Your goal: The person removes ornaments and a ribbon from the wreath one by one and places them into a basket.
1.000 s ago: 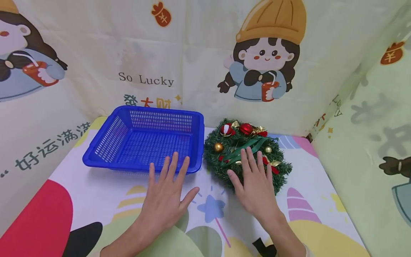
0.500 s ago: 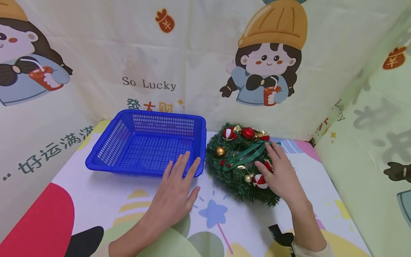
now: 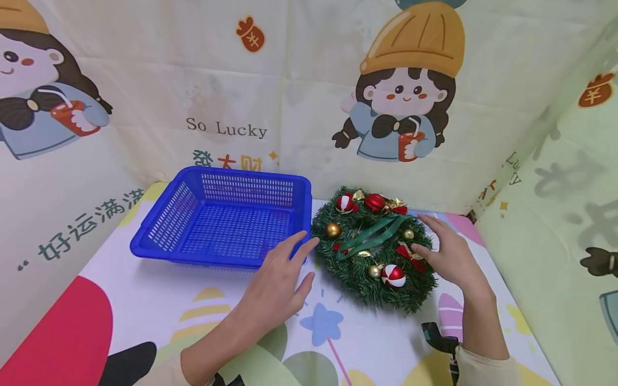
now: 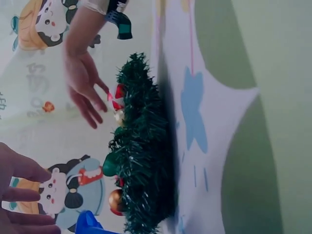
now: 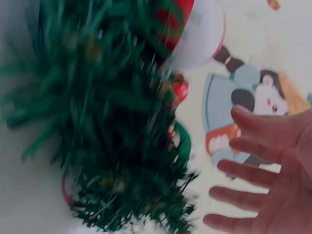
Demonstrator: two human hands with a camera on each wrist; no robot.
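A green Christmas wreath (image 3: 381, 292) with red, gold and white baubles, small bows and a loop of dark green ribbon lies on the table. My right hand (image 3: 451, 257) is at its right side, fingers spread and extended over the edge. In the right wrist view that hand (image 5: 273, 170) holds nothing, with the wreath (image 5: 112, 107) beside it. My left hand (image 3: 280, 279) hovers at the front right corner of a blue plastic basket (image 3: 193, 260), left of the wreath. Its fingers are relaxed, with nothing between them.
The basket holds nothing visible and stands left of the wreath. A patterned cloth (image 3: 212, 300) covers the table. Printed backdrop walls (image 3: 299, 69) rise behind and at both sides. A black device (image 3: 439, 340) is strapped at the right wrist.
My right hand has moved from over the wreath's front to its right side. My left hand has shifted right toward the wreath. The wreath lies where it was; the head view tilted slightly.
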